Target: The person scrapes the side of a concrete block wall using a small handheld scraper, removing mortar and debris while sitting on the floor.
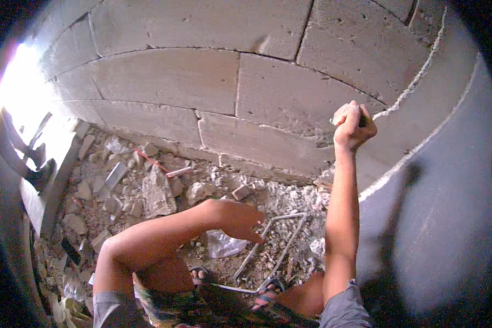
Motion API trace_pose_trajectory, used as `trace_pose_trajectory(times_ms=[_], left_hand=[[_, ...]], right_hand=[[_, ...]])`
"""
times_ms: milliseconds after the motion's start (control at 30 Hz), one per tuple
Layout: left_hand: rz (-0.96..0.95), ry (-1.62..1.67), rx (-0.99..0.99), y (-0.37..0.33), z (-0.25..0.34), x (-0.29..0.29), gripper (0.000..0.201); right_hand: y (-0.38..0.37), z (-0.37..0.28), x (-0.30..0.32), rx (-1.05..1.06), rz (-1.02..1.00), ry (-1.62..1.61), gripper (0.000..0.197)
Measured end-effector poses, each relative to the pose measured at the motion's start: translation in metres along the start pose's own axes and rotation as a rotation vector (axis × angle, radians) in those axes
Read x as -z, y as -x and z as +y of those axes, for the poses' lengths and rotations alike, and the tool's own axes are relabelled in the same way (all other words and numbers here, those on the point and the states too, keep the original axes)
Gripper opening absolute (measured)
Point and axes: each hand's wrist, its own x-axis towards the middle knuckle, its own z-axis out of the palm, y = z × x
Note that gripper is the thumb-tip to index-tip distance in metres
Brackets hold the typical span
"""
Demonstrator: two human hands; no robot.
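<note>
My right hand is raised on a straight arm in front of the block wall, near the mortar seam by the corner. Its fingers are closed round something small; a dark bit shows at the fist and a pale greenish tip at its left, too little to name. Bent across in front of my body, my left hand has thumb and fingers apart and shows nothing held. In the picture its fingertips overlap a thin white rectangular frame lying on the rubble; whether they touch cannot be told.
Broken rubble covers the ground along the wall. A clear plastic bag and a red strip lie on it. My sandalled feet stand near the frame. At right is a smooth grey wall; at left, a pale board.
</note>
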Motion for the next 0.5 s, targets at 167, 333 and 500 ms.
trace_pose_trajectory(times_ms=[167, 333, 500], left_hand=[[-0.077, 0.006, 0.077, -0.005, 0.026, 0.016, 0.064], [-0.029, 0.062, 0.062, 0.006, 0.017, 0.005, 0.061], [-0.071, 0.046, 0.077, 0.003, 0.017, 0.011, 0.062]], right_hand=[[0.003, -0.005, 0.014, -0.028, 0.038, 0.118, 0.035], [0.005, -0.024, 0.008, -0.003, 0.040, -0.084, 0.031], [0.015, 0.008, 0.005, -0.068, -0.003, -0.039, 0.035]])
